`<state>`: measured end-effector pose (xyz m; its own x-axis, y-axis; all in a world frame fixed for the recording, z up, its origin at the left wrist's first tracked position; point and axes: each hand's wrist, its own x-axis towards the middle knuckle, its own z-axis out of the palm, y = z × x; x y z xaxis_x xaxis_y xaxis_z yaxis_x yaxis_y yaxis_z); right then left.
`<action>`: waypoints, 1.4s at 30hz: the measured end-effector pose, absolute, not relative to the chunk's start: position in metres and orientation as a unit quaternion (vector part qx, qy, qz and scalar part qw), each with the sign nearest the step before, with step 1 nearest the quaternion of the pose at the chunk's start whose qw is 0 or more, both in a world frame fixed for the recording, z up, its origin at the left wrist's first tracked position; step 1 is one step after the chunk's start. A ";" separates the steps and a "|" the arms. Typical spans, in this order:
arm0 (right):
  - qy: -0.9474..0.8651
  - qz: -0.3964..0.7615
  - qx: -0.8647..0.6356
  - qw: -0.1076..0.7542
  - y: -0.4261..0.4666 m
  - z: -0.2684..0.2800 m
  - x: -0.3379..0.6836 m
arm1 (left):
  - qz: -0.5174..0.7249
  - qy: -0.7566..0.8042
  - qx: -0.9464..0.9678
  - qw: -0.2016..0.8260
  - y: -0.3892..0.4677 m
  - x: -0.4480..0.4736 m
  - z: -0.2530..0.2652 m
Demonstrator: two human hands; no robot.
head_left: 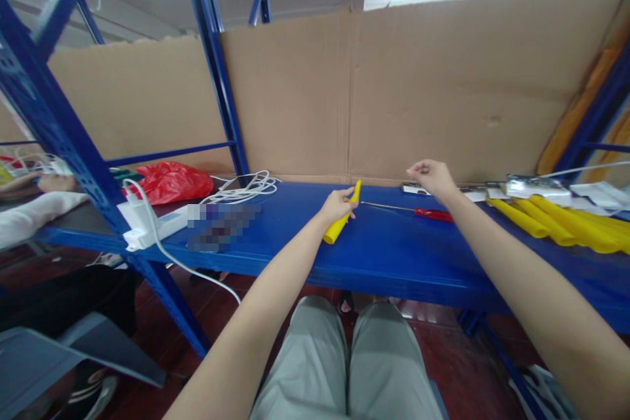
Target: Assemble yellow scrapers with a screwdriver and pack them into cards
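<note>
My left hand [338, 206] is closed around a yellow tapered tube [335, 231], its narrow end pointing up and away and its wide end toward me. Over the back of the shelf, my right hand [429, 175] is raised with thumb and fingertips pinched together; whatever they hold, if anything, is too small to make out. Between the hands a screwdriver with a red handle [433, 214] lies on the blue shelf [384, 256], its metal shaft pointing left toward my left hand. Just beneath the right hand lies a slim silver and black piece [415, 189].
More yellow tubes [556, 226] lie in a row at right, near a silver foil packet [539, 189]. Coiled white cable [251, 187], a red plastic bag [174, 182] and a power strip [170, 223] are at left. Cardboard [295, 98] stands behind. Another person's sleeve [39, 216] shows far left.
</note>
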<state>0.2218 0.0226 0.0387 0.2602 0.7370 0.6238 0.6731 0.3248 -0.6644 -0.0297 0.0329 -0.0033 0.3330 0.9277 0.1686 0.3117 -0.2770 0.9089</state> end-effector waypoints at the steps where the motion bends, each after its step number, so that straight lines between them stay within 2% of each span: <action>1: -0.615 0.050 -0.562 0.551 0.023 0.043 0.209 | 0.384 0.444 0.684 0.432 0.033 -0.029 -0.003; 6: -0.633 0.157 -0.481 0.586 0.029 0.049 0.158 | 0.436 0.445 0.584 0.521 0.032 -0.031 0.001; 11: -0.652 0.249 -0.467 0.542 0.031 0.020 0.134 | 0.437 0.433 0.511 0.600 0.031 -0.036 0.008; 18: -0.639 0.352 -0.415 0.545 0.024 0.003 0.129 | 0.397 0.362 0.534 0.652 0.032 -0.036 0.008; 27: -0.632 0.332 -0.418 0.562 0.025 -0.003 0.124 | 0.342 0.319 0.583 0.664 0.032 -0.037 0.007; 42: -0.642 0.259 -0.442 0.571 0.025 -0.002 0.127 | 0.331 0.305 0.605 0.657 0.036 -0.040 0.003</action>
<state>0.1269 0.0252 -0.0021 0.0416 0.8624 0.5045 0.2715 0.4762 -0.8364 -0.0397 0.0358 0.0033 0.5947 0.8039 0.0008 -0.0672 0.0487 0.9966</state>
